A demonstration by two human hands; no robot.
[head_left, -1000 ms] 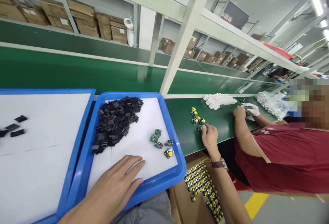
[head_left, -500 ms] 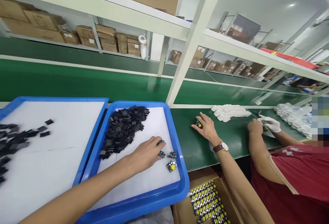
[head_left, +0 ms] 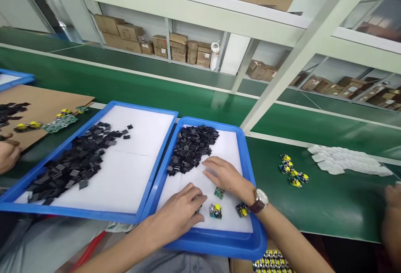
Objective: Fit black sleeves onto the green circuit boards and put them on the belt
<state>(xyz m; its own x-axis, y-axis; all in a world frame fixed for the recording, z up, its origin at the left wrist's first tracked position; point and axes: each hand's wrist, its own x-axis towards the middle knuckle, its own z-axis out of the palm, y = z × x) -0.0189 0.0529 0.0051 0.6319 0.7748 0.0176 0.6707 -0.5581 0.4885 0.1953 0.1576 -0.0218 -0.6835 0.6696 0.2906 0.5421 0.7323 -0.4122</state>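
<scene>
Boards [head_left: 215, 210] lie at the near right corner of the blue tray [head_left: 200, 248], on its white liner [head_left: 228, 147]. Three are in the open: one bare green, two carrying a yellow part. Your left hand [head_left: 180, 214] rests palm down just beside them, fingers together and bent over a fourth piece that they mostly hide; whether they pinch it cannot be told. Your right hand [head_left: 224, 176], the one with the watch [head_left: 260, 200], lies flat on the liner between the boards and the black parts [head_left: 192, 147], fingers slightly apart and holding nothing. Judge each board light and stiff: a thin flat plate with taller parts standing on one face. It should slide easily on the smooth liner and may tip if pressed on the yellow part. Take it by two opposite edges of the green plate, not by the mounted parts, which look fragile. The black parts are small, matte, flat squares in a loose heap and will likely scatter if brushed. The tray is rigid moulded plastic with a rounded rim. A cluster [head_left: 291, 170] of the same pieces sits on the green belt [head_left: 328, 206], well apart from the tray.
</scene>
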